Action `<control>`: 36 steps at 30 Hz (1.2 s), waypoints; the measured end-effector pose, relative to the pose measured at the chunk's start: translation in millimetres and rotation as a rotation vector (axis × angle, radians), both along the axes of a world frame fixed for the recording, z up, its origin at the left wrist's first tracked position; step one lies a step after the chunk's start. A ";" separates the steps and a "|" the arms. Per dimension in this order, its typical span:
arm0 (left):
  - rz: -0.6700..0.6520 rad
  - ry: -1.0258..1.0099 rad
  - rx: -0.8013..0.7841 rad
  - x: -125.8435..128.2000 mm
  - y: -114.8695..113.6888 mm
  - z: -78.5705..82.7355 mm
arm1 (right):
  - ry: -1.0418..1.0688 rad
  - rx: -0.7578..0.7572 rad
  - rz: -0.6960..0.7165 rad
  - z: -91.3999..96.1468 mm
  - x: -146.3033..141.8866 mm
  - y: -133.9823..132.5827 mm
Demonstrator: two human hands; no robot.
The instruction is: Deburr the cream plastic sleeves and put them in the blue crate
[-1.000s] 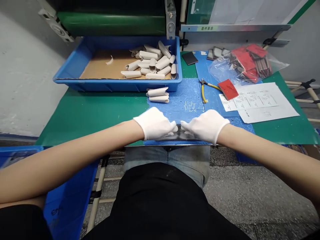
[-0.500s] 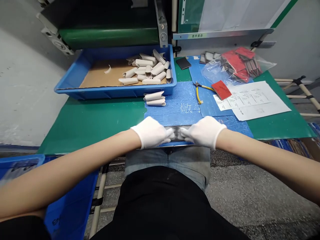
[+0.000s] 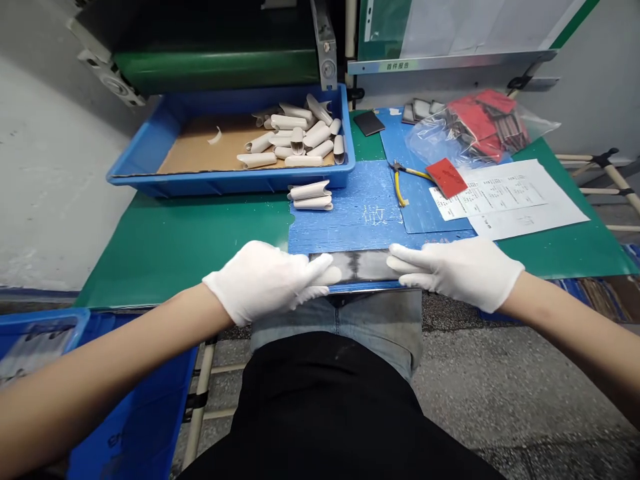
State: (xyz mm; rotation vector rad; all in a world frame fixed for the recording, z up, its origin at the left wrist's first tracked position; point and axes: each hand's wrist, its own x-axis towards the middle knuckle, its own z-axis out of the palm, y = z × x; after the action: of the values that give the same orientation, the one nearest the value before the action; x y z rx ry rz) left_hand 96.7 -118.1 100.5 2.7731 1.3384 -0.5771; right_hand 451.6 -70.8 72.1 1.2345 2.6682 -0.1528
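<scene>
Grip: both white-gloved hands are flat and open, closed around nothing. The left hand (image 3: pixel 265 280) lays its fingers on the left end of one dark strip (image 3: pixel 363 267); the right hand (image 3: pixel 457 270) lays its fingers on the right end. Whether the thumbs reach under the strip's edge: cannot tell.

Strip: lies flat along the near edge of the blue mat (image 3: pixel 350 213), at the bench (image 3: pixel 190 247) front.

Counts, placed from the mat:
- 2 rolled beige sleeves (image 3: pixel 311 195), stacked at its far left corner.
- 1 blue tray (image 3: pixel 230 181), just beyond the mat, holding about a dozen more sleeves; they overlap, so the count is not exact.
- 1 pair of yellow-handled pliers (image 3: pixel 400 183), at its right edge.
- 1 red card (image 3: pixel 447 177), right of the mat.
- 2 paper sheets (image 3: pixel 515 200), right of the mat.
- 1 plastic bag (image 3: pixel 480 130), beyond its far right.
</scene>
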 end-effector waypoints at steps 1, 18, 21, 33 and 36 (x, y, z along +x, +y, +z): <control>0.010 -0.036 0.001 5.1 0.7 0.6 | 0.011 0.005 -0.009 0.2 -5.5 -1.8; -0.056 -0.092 0.030 -0.1 47.4 -71.4 | 0.034 0.147 0.218 -73.5 -33.8 21.0; -0.060 -0.085 0.093 0.2 48.6 -73.9 | 0.037 0.212 0.188 -72.2 -28.6 23.3; -0.142 -0.173 0.079 -5.9 44.8 -75.9 | 0.004 0.149 0.184 -64.7 -22.0 17.2; -0.108 -0.193 0.148 -5.8 43.3 -80.6 | 0.032 0.190 0.157 -74.1 -21.0 15.2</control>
State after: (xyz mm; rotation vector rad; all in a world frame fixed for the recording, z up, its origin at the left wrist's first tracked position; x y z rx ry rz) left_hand 90.9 -74.8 19.9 2.9412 1.2464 -0.2114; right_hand 430.6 -55.6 -2.0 1.0730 2.8479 0.1081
